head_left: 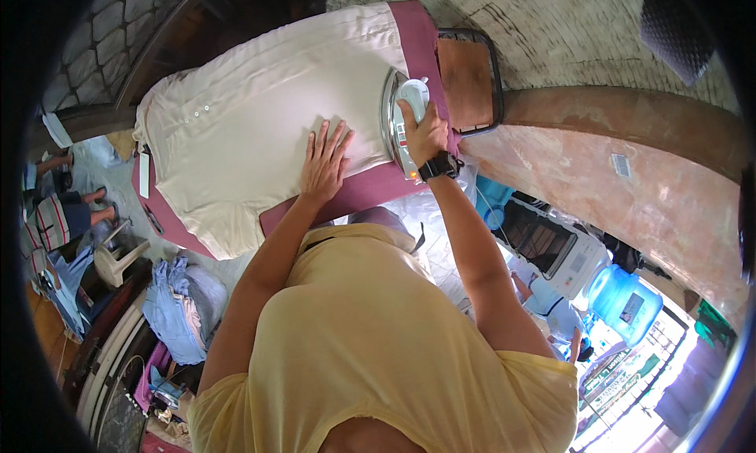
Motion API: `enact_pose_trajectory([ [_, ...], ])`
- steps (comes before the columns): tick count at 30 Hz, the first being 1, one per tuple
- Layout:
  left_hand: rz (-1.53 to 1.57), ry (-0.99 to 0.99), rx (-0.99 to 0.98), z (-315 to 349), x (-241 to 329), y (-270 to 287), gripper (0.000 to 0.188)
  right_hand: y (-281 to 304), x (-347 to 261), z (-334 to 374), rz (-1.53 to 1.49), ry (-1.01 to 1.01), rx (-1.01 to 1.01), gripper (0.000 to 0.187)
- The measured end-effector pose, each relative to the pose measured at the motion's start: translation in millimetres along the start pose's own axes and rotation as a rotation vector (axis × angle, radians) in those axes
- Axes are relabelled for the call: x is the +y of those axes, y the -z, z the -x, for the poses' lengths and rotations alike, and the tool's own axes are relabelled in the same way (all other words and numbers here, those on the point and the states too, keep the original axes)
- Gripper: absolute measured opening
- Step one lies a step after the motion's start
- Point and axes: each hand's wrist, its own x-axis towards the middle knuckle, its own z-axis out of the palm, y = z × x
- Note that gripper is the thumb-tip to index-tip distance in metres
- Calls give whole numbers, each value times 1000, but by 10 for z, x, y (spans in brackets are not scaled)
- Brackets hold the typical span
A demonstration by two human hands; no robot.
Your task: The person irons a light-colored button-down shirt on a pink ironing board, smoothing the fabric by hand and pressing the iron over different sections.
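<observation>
A cream shirt (260, 99) with a few buttons near its left end lies spread over a maroon-covered ironing board (358, 189). My left hand (324, 163) rests flat on the fabric, fingers stretched and apart. With my right hand (425, 134) I grip the handle of a white clothes iron (413, 95). The iron stands at the right end of the shirt, by its hem, partly over the maroon cover. A small orange light shows at its heel, near my wrist. My fingers hide part of the handle.
A metal-framed brown rest (470, 83) extends from the board's right end, close to a stone-like wall (598, 170). Piled blue clothes (175, 303) and a beige stool (118, 252) are at left. A blue water bottle (626, 303) stands lower right. Other people are at both sides.
</observation>
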Motion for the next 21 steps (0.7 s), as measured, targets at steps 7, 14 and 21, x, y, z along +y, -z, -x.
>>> enact_pose_trajectory([
  [7,24,-1,7,4,-14,-21,57,9,372,353,28,60,38,61],
  [14,323,31,185,99,-156,31,52,-49,-1,-555,-102,199,-98,65],
  [21,95,476,675,873,-941,379,43,212,-532,-905,153,786,-679,65],
])
